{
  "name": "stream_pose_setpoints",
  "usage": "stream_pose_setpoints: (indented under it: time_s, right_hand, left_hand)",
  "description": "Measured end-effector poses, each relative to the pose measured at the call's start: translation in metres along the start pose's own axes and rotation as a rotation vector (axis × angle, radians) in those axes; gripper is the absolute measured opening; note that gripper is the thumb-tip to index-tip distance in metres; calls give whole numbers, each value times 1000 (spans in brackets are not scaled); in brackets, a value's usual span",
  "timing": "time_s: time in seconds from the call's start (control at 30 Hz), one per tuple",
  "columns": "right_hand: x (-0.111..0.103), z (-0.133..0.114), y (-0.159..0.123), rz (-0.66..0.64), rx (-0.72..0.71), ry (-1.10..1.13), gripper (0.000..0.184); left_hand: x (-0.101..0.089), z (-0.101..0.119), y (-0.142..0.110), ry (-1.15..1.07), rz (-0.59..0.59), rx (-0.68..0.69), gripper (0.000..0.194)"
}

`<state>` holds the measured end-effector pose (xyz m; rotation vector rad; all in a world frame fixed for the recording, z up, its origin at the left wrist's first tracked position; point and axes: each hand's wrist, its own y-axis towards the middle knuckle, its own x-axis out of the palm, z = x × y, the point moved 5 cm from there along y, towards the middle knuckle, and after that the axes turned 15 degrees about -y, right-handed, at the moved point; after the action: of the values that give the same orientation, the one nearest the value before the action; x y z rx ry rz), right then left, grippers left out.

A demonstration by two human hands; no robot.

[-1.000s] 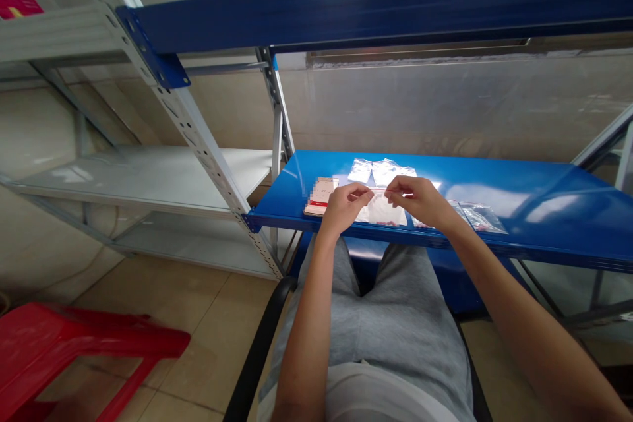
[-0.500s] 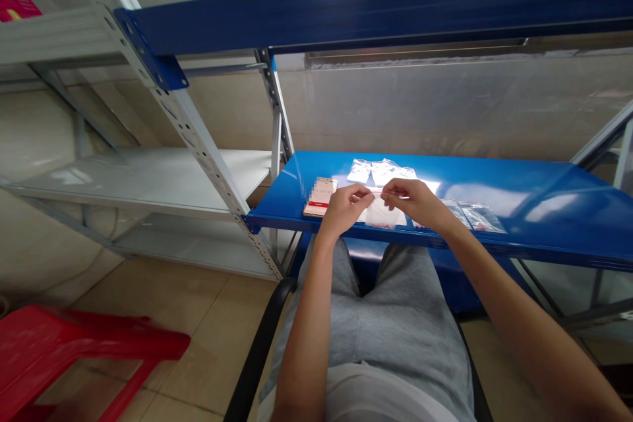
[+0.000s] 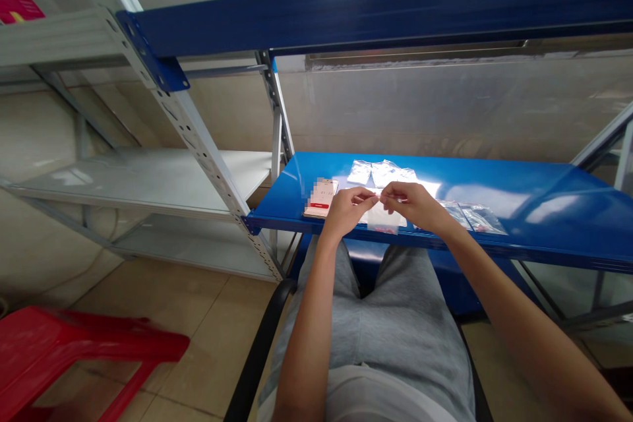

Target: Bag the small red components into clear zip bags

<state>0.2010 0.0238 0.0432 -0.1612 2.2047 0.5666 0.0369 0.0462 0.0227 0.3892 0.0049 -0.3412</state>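
My left hand (image 3: 347, 212) and my right hand (image 3: 414, 206) meet above the blue steel shelf (image 3: 534, 211), each pinching the top edge of a small clear plastic bag (image 3: 383, 220). The bag hangs between them with something small and red at its bottom. A flat card packet with a red stripe and a blurred label (image 3: 321, 198) lies just left of my left hand. Several flat clear bags (image 3: 380, 173) lie beyond my fingers. More clear bags with red contents (image 3: 475, 217) lie to the right of my right hand.
A dark blue shelf beam (image 3: 376, 13) crosses overhead, and a perforated grey upright (image 3: 198, 145) stands to the left beside white shelves (image 3: 148, 178). A black chair arm (image 3: 257, 349) lies below left, with a red plastic stool (image 3: 84, 343) on the tiled floor.
My hands have drawn slightly closer together, and the bag between them now hangs as a narrower shape. The shelf items have not visibly moved.
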Motion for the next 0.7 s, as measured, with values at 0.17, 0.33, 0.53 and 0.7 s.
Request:
stream_pose_setpoints:
  time_s: [0.17, 0.33, 0.53, 0.7]
  right_hand:
    - [-2, 4, 1, -30, 17, 17, 23]
    - [-9, 8, 0, -33, 20, -34, 27]
    - [-14, 6, 0, 49, -2, -77, 28]
    - [-14, 0, -1, 24, 12, -57, 31]
  left_hand:
    - [-1, 2, 0, 28, 18, 34, 20]
    - [-2, 0, 0, 30, 31, 54, 20]
    - [0, 1, -1, 12, 0, 7, 27]
    - [1, 1, -1, 6, 6, 6, 25]
